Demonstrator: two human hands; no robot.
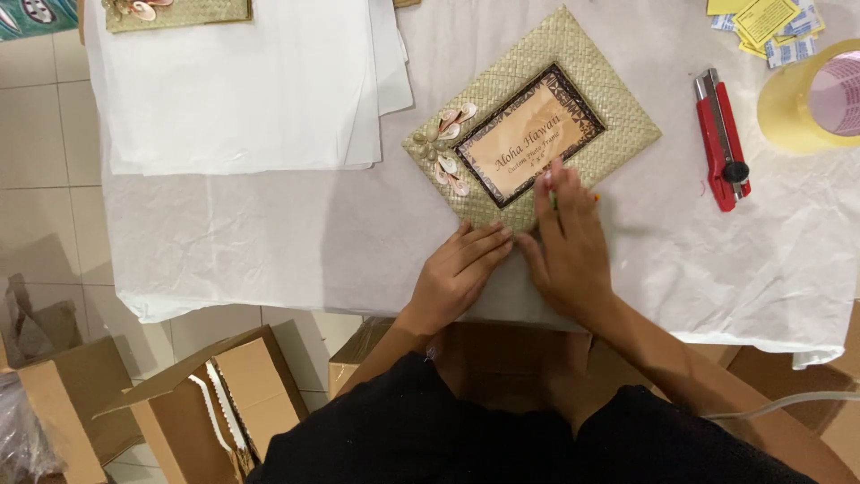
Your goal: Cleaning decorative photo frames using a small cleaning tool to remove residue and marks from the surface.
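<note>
A left hand (pixel 457 269) and right hand (pixel 567 240), fingers flat and spread, gripping nothing, press the near edge of a woven straw frame (pixel 532 121) trimmed with shells (pixel 445 148), lying skewed on a worktop (pixel 269 233) draped in creased white paper.

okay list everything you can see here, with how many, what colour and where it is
Woven straw picture frame with shell trim: one, tan, table centre, under both hands.
Second woven frame: one, tan, top left, partly cut off.
Sheets of tissue paper: a stack, white, upper left.
Utility knife: one, red, right of frame.
Roll of packing tape: one, yellowish, right edge.
Paper slips: several, yellow and blue-white, top right.
Cardboard boxes: several, brown, floor.
Left hand: at frame's lower corner.
Right hand: on frame.
</note>
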